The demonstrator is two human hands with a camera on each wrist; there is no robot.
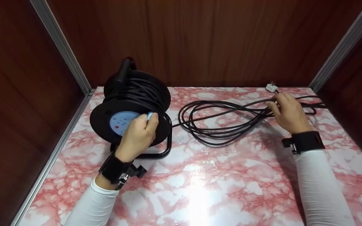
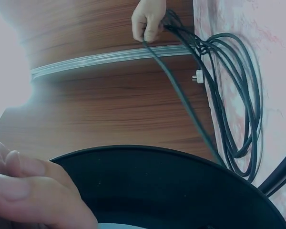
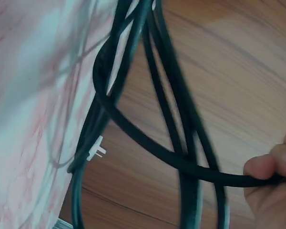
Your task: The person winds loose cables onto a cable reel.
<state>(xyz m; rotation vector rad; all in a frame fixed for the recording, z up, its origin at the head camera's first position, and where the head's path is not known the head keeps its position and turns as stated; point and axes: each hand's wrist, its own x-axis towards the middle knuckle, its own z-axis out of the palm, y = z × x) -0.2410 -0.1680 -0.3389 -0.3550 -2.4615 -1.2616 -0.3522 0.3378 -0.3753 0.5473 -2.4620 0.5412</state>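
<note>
A black cable reel [image 1: 100, 123] with a pale blue socket face [image 1: 116, 123] stands at the left of the table in the head view. My left hand [image 1: 137, 135] grips the blue knob [image 1: 150, 115] on the reel's front disc, thumb over it; most of the knob is hidden. Black cable [image 1: 151, 91] is wound between the two discs. From the reel, a loose length runs right to my right hand [image 1: 289, 113], which pinches the cable [image 3: 219, 177] between thumb and fingers. Below that hand, loose loops of cable [image 1: 217, 144] lie across the table.
A white plug [image 1: 271, 88] lies at the back right, by the rear wood panel [image 1: 200, 44]. Wood panels with metal corner strips also flank the red-and-white marbled table [image 1: 231, 194]. The reel's tubular stand [image 1: 156, 155] juts toward the front.
</note>
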